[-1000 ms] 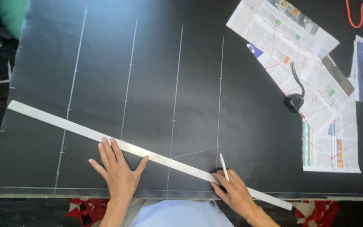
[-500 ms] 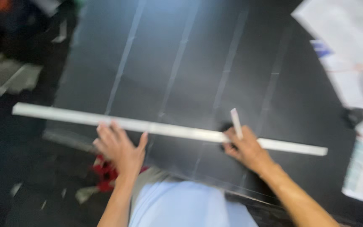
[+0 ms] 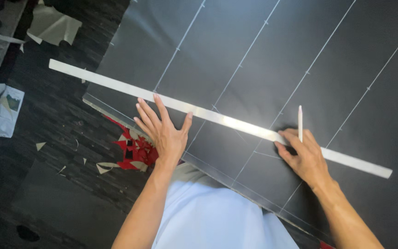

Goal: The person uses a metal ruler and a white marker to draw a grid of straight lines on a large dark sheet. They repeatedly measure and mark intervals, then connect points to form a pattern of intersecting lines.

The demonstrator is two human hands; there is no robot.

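Pressing left hand (image 3: 164,131), fingers spread flat, onto long metal ruler (image 3: 217,116) across black sheet (image 3: 254,60); gripping white chalk pencil (image 3: 300,122) in right hand (image 3: 302,157).

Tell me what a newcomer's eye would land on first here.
The long pale straightedge lying slantwise across the big black sheet with its thin chalk lines. The left hand lies flat against its near edge, and the right hand rests on it further right, holding a white marking pencil. Red scraps lie on the dark floor below the sheet's edge.
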